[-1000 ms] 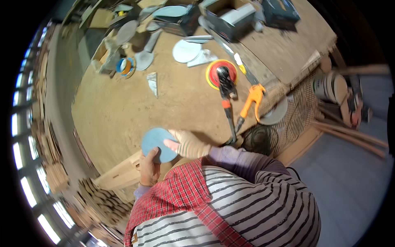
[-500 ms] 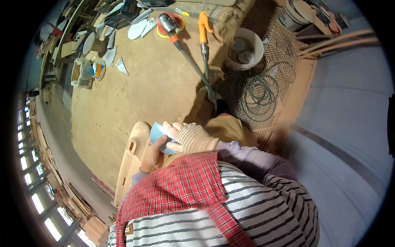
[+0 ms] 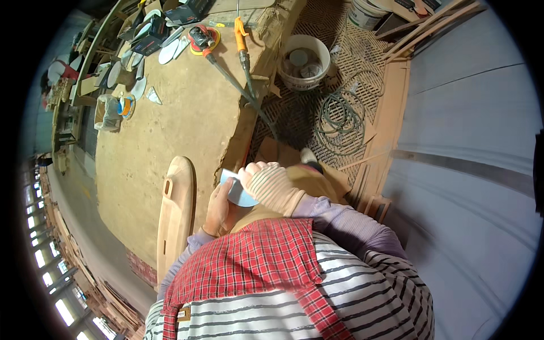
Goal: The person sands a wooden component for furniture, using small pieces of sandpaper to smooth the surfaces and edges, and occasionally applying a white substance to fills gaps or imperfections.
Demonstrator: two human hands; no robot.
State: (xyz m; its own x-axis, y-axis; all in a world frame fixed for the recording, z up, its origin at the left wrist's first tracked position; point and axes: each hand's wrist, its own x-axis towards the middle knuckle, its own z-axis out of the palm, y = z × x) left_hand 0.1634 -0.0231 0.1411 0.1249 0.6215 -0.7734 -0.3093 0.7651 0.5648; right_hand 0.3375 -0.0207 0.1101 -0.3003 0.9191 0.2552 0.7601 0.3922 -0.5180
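Striped top, red check cloth, one gloved hand

The person wears a white top with dark horizontal stripes over lilac long sleeves, a red-and-white checked cloth draped across the chest, and tan trousers. The right hand [image 3: 271,187] wears a beige ribbed knit glove; the left hand [image 3: 218,207] is bare.

Left hand [image 3: 218,207] bare, right hand [image 3: 272,187] gloved (knit) — fingers curled, hands touching
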